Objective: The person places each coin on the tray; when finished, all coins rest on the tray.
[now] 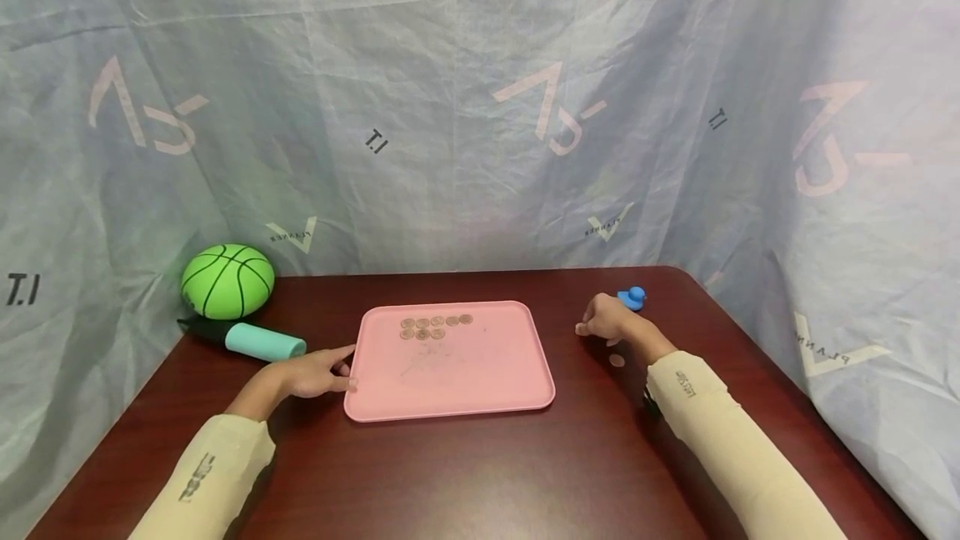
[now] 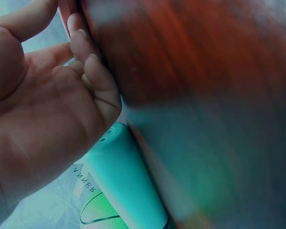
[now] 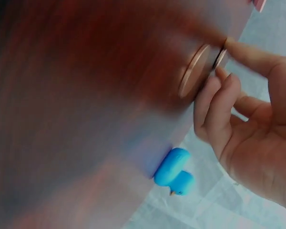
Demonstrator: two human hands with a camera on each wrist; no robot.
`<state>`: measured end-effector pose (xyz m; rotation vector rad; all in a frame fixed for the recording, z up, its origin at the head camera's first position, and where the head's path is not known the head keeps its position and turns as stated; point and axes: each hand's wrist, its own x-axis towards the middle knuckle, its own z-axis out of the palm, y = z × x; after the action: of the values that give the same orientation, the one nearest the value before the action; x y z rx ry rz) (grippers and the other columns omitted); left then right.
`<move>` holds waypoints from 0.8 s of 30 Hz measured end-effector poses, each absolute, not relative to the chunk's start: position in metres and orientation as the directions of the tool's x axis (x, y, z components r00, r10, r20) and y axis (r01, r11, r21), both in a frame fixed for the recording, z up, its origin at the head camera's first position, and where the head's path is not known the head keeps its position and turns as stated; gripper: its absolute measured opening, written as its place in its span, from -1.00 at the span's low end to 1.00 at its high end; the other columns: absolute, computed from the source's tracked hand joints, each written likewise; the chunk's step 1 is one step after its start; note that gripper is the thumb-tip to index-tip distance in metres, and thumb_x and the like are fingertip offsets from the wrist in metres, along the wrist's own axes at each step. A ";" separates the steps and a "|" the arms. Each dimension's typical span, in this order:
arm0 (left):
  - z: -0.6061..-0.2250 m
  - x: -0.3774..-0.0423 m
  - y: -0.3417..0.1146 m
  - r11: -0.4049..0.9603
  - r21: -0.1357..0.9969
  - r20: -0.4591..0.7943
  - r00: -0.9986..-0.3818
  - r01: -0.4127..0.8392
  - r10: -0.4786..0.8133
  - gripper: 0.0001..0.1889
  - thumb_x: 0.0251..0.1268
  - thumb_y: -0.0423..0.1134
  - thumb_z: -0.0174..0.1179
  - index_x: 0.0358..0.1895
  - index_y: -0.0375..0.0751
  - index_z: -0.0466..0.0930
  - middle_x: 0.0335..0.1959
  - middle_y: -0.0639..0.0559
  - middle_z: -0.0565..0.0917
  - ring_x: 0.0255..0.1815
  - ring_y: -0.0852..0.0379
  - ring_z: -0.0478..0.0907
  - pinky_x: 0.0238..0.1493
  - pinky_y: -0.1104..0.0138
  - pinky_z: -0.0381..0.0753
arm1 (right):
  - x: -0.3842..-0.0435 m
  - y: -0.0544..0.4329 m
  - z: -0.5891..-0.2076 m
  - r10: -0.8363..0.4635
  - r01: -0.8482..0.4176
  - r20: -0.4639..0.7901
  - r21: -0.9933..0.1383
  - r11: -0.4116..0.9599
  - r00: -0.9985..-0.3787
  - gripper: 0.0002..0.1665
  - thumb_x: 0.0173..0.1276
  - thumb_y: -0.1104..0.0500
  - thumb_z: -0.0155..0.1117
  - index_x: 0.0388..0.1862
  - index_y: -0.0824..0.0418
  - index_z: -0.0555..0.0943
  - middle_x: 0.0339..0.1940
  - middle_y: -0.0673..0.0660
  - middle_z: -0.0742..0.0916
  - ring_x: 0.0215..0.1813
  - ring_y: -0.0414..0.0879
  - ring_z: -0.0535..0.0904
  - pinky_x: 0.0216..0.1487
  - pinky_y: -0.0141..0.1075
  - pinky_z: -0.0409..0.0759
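Observation:
A pink tray (image 1: 465,373) lies on the dark red table, with several coins (image 1: 422,334) in two rows near its far left side. At the tray's left edge rests my left hand (image 1: 315,372), thumb and index finger spread along the rim, other fingers bent. To the right of the tray, my right hand (image 1: 609,319) is low over the table. In the right wrist view its thumb and finger pinch a coin (image 3: 220,58), seen nearly edge-on. Another coin (image 3: 194,71) lies on the table close below that hand.
A blue toy duck (image 1: 632,298) sits just beyond my right hand. At the left edge stand a green ball (image 1: 228,282) with black basketball lines and a thick turquoise cylinder (image 1: 266,342) with a black tapered end. Grey printed cloth (image 1: 450,190) hangs behind the table.

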<state>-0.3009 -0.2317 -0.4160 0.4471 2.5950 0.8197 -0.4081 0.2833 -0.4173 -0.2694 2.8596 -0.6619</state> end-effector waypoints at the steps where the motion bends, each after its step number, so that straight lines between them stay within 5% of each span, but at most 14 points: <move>1: -0.416 -0.301 -0.232 0.780 0.598 -0.260 -0.877 0.182 0.404 -0.11 0.30 -0.11 0.32 0.48 -0.54 0.03 -0.13 -0.07 0.53 -0.01 -0.05 0.43 0.10 0.02 0.37 | -0.409 0.284 -0.418 -0.231 -0.144 -0.148 -0.444 0.884 -0.962 -0.75 0.30 0.12 0.40 -0.29 0.33 0.70 -0.45 0.10 0.68 -0.47 -0.06 0.58 -0.54 -0.21 0.63; 17: -0.417 -0.299 -0.234 0.776 0.598 -0.248 -0.875 0.200 0.416 -0.13 0.30 -0.14 0.30 0.48 -0.54 0.05 -0.19 -0.02 0.54 -0.11 0.04 0.44 -0.02 0.15 0.37 | -0.412 0.287 -0.427 -0.369 -0.307 -0.101 -0.384 0.871 -0.924 -0.82 0.22 0.15 0.36 -0.53 0.20 0.67 -0.68 0.00 0.57 -0.68 -0.14 0.51 -0.60 -0.27 0.57; 24: -0.417 -0.299 -0.233 0.779 0.595 -0.243 -0.879 0.199 0.411 -0.14 0.30 -0.14 0.30 0.49 -0.52 0.06 -0.18 -0.03 0.54 -0.07 0.01 0.44 0.01 0.12 0.37 | -0.408 0.282 -0.422 -0.375 -0.330 -0.037 -0.399 0.855 -0.926 -0.83 0.20 0.16 0.43 -0.34 0.26 0.70 -0.55 0.03 0.66 -0.62 -0.13 0.56 -0.56 -0.27 0.58</move>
<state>-0.2994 -0.2329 -0.4169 0.4651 2.6098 0.8150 -0.4082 0.2823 -0.4220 -0.5556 2.9158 -0.5971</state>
